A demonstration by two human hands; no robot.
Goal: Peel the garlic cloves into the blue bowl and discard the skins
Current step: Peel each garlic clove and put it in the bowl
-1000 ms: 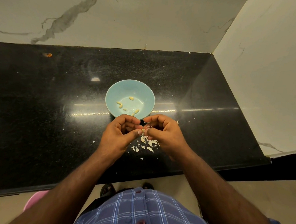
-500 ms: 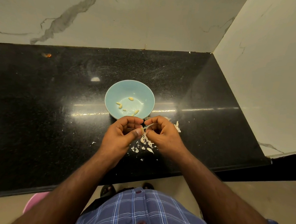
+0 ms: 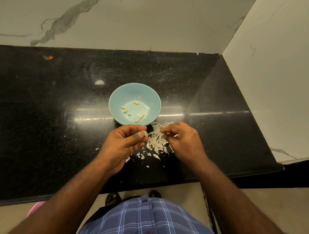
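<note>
Garlic clove (image 3: pixel 144 133): pinched in left hand (image 3: pixel 125 142) grip, just short of blue bowl (image 3: pixel 152 100) rim.
Change: hands parted; right hand (image 3: pixel 182 139) pulled away, pinching a skin strip (image 3: pixel 175 135).
Skins (image 3: pixel 156 143): piled on bench (image 3: pixel 42 110) between hands.
Meaning: clove looks bare, ready to drop in.

Single head-worn view, wide-angle, looking forward and steeply down.

Camera sits above the person's chest; the checked shirt (image 3: pixel 149 223) fills the bottom edge, and both forearms run up from the lower corners to the left hand (image 3: pixel 125 142) and right hand (image 3: pixel 183 142) at mid-frame, close in. The black counter (image 3: pixel 42 110) spans the middle, the blue bowl (image 3: pixel 115 98) near centre, marble walls (image 3: pixel 156 17) behind and at right. Straight edges bow toward the borders. No second view.
</note>
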